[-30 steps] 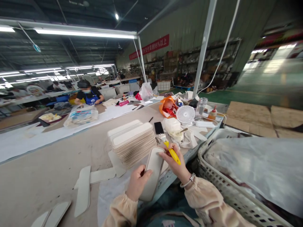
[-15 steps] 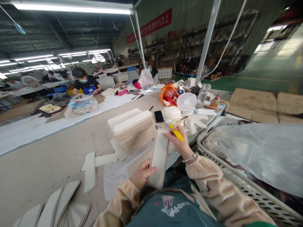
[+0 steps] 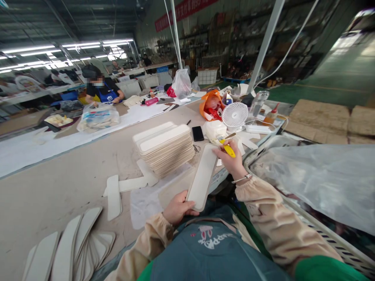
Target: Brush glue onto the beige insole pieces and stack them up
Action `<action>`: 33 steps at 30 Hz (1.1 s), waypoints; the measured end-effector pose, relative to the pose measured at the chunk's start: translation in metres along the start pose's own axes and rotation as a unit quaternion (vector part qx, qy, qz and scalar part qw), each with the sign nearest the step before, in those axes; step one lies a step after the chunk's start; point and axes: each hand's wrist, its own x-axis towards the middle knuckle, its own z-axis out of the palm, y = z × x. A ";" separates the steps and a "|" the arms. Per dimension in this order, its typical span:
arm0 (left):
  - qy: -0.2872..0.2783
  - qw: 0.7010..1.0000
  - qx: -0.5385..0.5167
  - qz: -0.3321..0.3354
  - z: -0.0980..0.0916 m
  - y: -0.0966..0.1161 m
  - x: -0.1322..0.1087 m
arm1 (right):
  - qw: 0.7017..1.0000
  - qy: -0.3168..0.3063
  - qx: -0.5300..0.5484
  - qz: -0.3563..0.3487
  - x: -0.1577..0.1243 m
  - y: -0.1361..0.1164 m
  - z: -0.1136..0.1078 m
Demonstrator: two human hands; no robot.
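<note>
A long off-white panel (image 3: 202, 177) with rounded corners slants in front of my apron. My left hand (image 3: 179, 208) grips its lower end, thumb on top and fingers beneath. At the upper end, my right hand (image 3: 232, 158) holds a small yellow-handled tool (image 3: 227, 149), while its fingertips touch the panel's corner. The tool's working end is too small to make out. Beyond the panel rises a tall stack of similar panels (image 3: 166, 150). More loose panels (image 3: 67, 246) lie fanned out at the lower left, and a few others (image 3: 114, 197) overlap near the middle.
A black phone (image 3: 197, 134), a white fan (image 3: 234, 115), an orange bag (image 3: 211, 105) and a bottle with a red tip (image 3: 271, 114) stand on the table's far right. A plastic-covered crate (image 3: 293, 203) is to my right. Another person (image 3: 102, 88) works across the table.
The view has tipped down a little. My hands still hold the panel and the yellow-handled tool; the panel leans further to the right at its top.
</note>
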 end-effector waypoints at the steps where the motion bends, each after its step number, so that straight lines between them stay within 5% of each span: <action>1: -0.002 1.000 -0.004 0.000 0.000 0.000 -0.001 | 1.000 -0.002 0.003 0.001 0.000 0.000 0.000; 21: 0.012 1.000 -0.003 0.011 -0.008 0.000 -0.013 | 0.997 -0.057 0.059 0.004 -0.001 -0.031 0.013; 33: 0.006 0.999 0.008 0.031 -0.018 0.023 -0.028 | 0.995 -0.076 0.072 0.010 0.007 -0.046 0.032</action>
